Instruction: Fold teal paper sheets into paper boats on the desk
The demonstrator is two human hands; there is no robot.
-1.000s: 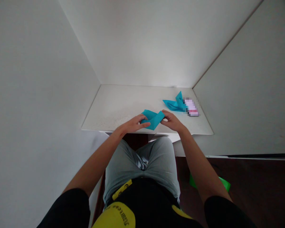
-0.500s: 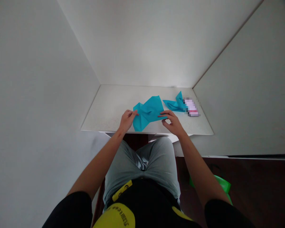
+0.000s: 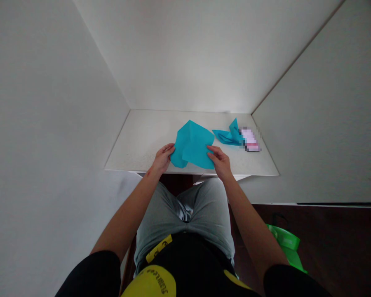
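Observation:
A creased sheet of blue paper (image 3: 194, 144) spans the space between my two hands, just above the white tabletop (image 3: 142, 140). Its left edge is pinched in my left hand (image 3: 163, 156), thumb and fingers closed together. On the other side, my right hand (image 3: 219, 159) grips the right edge, with fingertips lying over the paper's face. A fold runs down the middle of the sheet, which bends along it. Beyond my right hand lies a folded blue paper figure (image 3: 230, 135) with pointed ends.
Beside the folded figure is a phone-like object (image 3: 250, 139), blurred by pixelation. White walls (image 3: 191, 62) enclose the table at the back and both sides. On the dark floor at lower right stands a green plastic item (image 3: 286, 241), partly behind my arm.
The blue paper has opened out from a crumpled shape into broader, flatter faces, its top edge rising. Both hands have shifted slightly left, with the right hand's fingers moving onto the sheet's lower right.

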